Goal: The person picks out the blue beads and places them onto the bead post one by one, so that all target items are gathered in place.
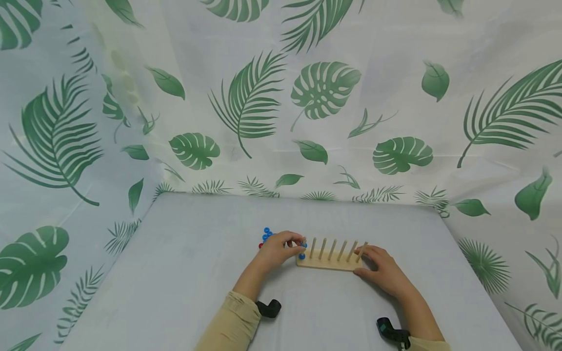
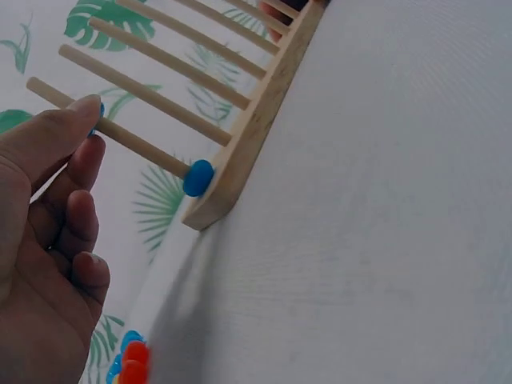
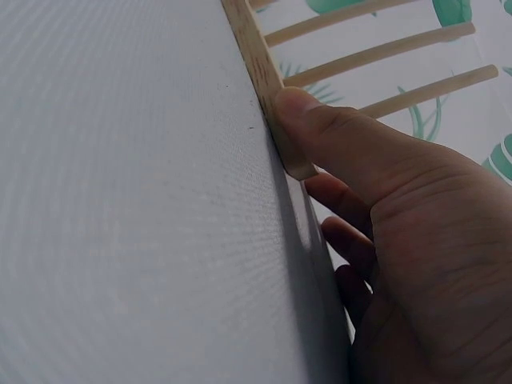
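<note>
A wooden peg board with a row of upright pegs lies on the table. One blue bead sits at the bottom of its leftmost peg. Higher on that same peg, my left hand pinches a second blue bead between thumb and index finger; the fingertips cover most of it. At the other end of the board, my right hand grips the base, thumb on the near side and fingers behind. The remaining pegs carry no beads.
Loose blue beads and a red bead lie just beyond the left hand, partly hidden by it. A pale cloth covers the table. Leaf-print sheets hang behind and at both sides.
</note>
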A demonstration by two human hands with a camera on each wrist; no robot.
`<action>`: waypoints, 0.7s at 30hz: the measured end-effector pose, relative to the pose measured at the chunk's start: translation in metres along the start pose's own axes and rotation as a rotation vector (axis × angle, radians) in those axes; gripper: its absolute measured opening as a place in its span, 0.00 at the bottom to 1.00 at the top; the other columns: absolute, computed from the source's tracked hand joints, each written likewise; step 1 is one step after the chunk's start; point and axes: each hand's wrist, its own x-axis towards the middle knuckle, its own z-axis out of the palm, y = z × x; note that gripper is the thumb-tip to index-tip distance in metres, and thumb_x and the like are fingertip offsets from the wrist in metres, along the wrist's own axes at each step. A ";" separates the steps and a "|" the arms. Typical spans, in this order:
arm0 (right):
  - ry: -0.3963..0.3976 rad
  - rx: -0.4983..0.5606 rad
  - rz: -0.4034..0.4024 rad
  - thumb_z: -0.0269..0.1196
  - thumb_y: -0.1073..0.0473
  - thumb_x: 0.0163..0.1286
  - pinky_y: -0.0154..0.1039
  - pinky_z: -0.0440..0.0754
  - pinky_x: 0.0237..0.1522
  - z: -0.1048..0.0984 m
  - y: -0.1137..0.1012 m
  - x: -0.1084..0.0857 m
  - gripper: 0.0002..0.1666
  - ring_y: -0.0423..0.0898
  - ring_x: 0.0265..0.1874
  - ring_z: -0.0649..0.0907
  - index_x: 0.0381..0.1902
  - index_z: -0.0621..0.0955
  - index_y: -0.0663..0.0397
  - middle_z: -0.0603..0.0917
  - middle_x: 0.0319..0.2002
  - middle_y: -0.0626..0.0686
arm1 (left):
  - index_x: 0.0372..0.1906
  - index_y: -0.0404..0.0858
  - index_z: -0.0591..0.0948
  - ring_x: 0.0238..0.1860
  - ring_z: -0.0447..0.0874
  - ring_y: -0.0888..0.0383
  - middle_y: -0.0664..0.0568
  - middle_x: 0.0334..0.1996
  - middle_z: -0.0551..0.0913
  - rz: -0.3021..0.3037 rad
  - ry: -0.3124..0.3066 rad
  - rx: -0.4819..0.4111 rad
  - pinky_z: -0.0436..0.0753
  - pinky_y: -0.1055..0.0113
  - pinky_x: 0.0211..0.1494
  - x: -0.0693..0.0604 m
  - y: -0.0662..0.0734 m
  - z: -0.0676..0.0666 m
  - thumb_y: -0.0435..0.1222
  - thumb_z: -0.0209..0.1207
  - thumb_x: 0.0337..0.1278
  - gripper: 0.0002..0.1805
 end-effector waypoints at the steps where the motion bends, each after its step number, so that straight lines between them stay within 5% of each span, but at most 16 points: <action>1: -0.001 0.001 0.000 0.71 0.40 0.58 0.71 0.58 0.66 0.000 0.000 0.000 0.34 0.66 0.69 0.65 0.59 0.78 0.47 0.72 0.66 0.62 | 0.50 0.54 0.85 0.40 0.76 0.66 0.63 0.43 0.84 -0.006 0.004 -0.004 0.76 0.70 0.41 0.000 -0.001 0.001 0.49 0.65 0.61 0.14; 21: 0.002 -0.001 -0.001 0.71 0.40 0.59 0.71 0.59 0.65 0.001 -0.001 0.000 0.35 0.67 0.69 0.65 0.60 0.78 0.47 0.72 0.66 0.63 | 0.48 0.55 0.85 0.39 0.77 0.66 0.64 0.40 0.82 -0.070 0.015 0.007 0.77 0.70 0.42 -0.006 -0.021 0.018 0.50 0.65 0.59 0.13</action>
